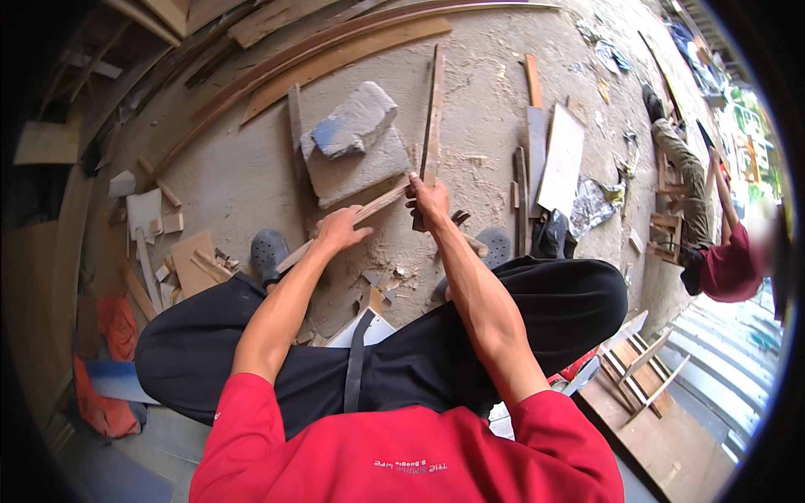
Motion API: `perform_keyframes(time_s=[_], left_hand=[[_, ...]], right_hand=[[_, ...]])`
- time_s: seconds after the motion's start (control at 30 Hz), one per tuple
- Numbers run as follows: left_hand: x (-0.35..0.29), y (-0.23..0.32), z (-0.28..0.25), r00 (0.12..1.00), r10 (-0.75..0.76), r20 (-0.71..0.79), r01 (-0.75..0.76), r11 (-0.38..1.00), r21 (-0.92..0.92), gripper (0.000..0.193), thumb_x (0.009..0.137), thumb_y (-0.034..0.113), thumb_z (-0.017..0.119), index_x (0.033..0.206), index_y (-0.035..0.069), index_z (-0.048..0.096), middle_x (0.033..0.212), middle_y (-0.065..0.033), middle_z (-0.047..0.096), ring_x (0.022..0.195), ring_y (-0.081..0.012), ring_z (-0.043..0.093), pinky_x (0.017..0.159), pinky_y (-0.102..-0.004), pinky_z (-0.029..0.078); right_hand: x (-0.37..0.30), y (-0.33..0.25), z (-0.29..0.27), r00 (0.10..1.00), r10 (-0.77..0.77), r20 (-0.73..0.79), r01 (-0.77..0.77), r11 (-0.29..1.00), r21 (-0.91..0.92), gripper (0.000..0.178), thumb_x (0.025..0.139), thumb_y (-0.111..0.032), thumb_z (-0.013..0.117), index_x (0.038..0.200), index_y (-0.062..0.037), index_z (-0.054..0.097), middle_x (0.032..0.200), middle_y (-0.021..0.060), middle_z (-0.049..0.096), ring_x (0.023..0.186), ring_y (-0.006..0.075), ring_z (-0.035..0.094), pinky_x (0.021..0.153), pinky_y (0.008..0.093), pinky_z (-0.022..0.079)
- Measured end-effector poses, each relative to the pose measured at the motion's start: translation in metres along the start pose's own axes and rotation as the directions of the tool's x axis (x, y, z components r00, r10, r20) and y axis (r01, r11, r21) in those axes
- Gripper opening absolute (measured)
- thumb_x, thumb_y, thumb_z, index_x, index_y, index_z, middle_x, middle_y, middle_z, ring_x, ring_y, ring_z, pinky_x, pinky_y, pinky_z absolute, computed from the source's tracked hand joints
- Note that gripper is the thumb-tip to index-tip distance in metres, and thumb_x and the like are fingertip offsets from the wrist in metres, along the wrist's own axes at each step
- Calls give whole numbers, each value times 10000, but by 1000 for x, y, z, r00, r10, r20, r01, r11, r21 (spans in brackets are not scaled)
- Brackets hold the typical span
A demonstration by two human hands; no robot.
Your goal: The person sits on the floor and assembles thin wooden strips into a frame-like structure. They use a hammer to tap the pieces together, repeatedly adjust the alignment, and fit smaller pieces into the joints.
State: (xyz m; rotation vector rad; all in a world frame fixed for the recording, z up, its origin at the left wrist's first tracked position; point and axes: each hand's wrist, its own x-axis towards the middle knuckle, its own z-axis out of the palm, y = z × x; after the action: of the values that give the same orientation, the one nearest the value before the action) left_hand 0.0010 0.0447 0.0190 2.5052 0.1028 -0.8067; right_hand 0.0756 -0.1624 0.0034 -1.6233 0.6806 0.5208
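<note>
Stick [382, 204] between left fingers [364, 232] and thumb [350, 210], close beside right fingers [416, 186].

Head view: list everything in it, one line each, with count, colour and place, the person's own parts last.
wooden strip: one, pale brown, at both hands
dark object: one, blackish, by the right hand, kind unclear
concrete blocks: two stacked, grey, upper blue-marked, beyond the hands
narrow plank: one, brown, right of the blocks
long boards: several, brown, top
white panel: one, white, right floor
crumpled sheet: one, silvery, below the panel
wood offcuts: many, mostly tan, left floor
fabric: orange, lower left
slatted frame: one, brown, lower right
co-worker: one, maroon top, far right
clogs: two, grey, on the feet
trousers: one pair, black, legs
shirt: one, red, bottom
left hand: one, bare, centre
right hand: one, bare, centre
</note>
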Motion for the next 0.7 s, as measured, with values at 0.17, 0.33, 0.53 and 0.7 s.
perform_keyframes(time_s=[0.17,0.33,0.53,0.7], left_hand=[[4,-9,10,991,42,-129,-36,998,46,404,819,363,661,1208,259,629,1007,-157,696,948,-365,660,818,-486,516],[3,-8,14,986,24,-168,-15,998,57,374,820,377,661,1177,268,651,985,-154,699,927,-361,665,801,-477,521],[-1,5,0,990,11,-140,-1,997,73,371,808,340,662,1170,261,655,963,-155,701,901,-355,670,784,-477,524],[1,6,6,984,20,-177,-8,998,69,325,815,323,654,1135,266,663,946,-146,700,882,-358,669,766,-478,526]], right_hand=[[-1,6,-45,989,-22,-143,-11,975,-221,385,859,-368,704,896,6,622,672,97,631,503,186,610,449,361,501],[22,68,-42,942,-222,-254,39,819,-572,469,814,-384,704,1039,15,603,908,260,680,867,377,686,766,455,540],[49,74,-43,991,103,89,-8,696,-718,374,727,-201,586,933,94,683,965,282,683,954,367,684,778,400,535],[86,23,-108,995,-84,-48,15,623,-782,347,765,-204,546,886,92,678,892,277,683,885,366,698,773,441,545]])
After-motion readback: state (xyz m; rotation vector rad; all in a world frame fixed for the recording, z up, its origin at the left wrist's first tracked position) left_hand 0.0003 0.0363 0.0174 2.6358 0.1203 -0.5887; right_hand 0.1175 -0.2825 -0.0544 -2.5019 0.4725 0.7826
